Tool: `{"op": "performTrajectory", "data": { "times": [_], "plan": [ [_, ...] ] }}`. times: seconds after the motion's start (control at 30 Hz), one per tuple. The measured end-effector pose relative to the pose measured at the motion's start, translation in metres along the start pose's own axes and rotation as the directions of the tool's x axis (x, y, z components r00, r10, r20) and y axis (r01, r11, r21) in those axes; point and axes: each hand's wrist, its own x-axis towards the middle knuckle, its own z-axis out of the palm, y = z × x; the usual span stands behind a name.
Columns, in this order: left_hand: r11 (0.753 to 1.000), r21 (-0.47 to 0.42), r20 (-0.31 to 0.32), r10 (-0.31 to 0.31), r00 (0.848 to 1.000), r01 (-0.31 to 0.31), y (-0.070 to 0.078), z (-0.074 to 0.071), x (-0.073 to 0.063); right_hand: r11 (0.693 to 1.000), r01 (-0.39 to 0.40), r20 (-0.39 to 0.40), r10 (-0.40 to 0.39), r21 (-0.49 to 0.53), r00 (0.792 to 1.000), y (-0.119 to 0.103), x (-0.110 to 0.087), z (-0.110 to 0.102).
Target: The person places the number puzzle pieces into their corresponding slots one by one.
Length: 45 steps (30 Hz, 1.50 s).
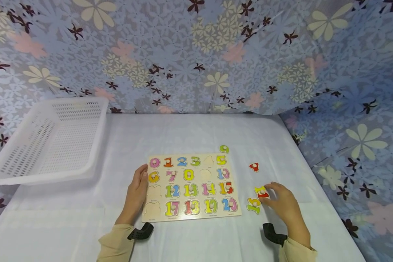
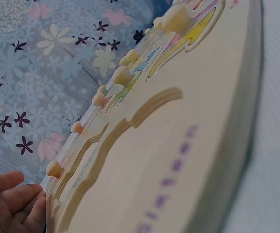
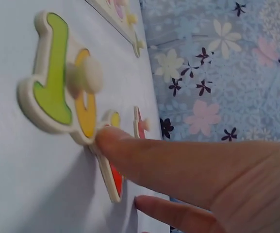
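Observation:
A wooden number puzzle board point(image 1: 196, 215) lies flat, most recesses filled with colourful knobbed numbers and several bare. My left hand point(image 1: 138, 187) rests along its left edge, fingertips at the upper left side; the left wrist view shows those fingers point(image 2: 21, 206) against the board's edge. To the right of the board, my right hand point(image 1: 284, 202) pinches the yellow-and-red number 11 piece point(image 1: 261, 192) between thumb and fingers. Just below it is the green-and-yellow number 16 piece point(image 1: 253, 206); in the right wrist view my thumb point(image 3: 144, 158) overlaps the edge of this 16 piece point(image 3: 57, 68).
A red number 4 piece point(image 1: 254, 167) lies right of the board. The green number 9 piece point(image 1: 224, 148) sits at the board's top right edge. A white slatted basket point(image 1: 95, 145) stands at the left on the white-covered table point(image 1: 190, 133). Floral cloth point(image 1: 183, 54) hangs behind.

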Motion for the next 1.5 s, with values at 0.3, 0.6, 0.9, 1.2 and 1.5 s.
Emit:
{"op": "performTrajectory", "data": {
  "times": [0.3,0.6,0.9,1.2,1.5],
  "plan": [
    [1.0,-0.002,0.002,-0.005,1.0,0.005,0.0,-0.001,-0.002,0.998,-0.063,-0.076,0.061,-0.018,0.995,-0.009,0.0,0.01],
    [1.0,-0.001,0.004,-0.012,1.0,0.012,-0.002,0.0,-0.001,0.994,-0.107,-0.119,0.105,-0.016,0.987,-0.016,0.002,0.018],
    [1.0,-0.007,0.001,-0.005,1.0,0.005,-0.003,0.0,-0.001,0.99,-0.133,-0.151,0.139,0.045,0.979,-0.017,-0.001,0.018],
    [1.0,-0.014,0.0,0.003,1.0,-0.003,-0.002,-0.001,0.001,0.996,-0.087,-0.174,0.089,0.017,0.981,-0.021,0.006,0.015],
    [1.0,-0.025,0.0,-0.005,1.0,0.005,0.001,-0.001,0.001,0.995,-0.102,-0.167,0.104,0.021,0.98,-0.02,0.005,0.017]
  ]
}}
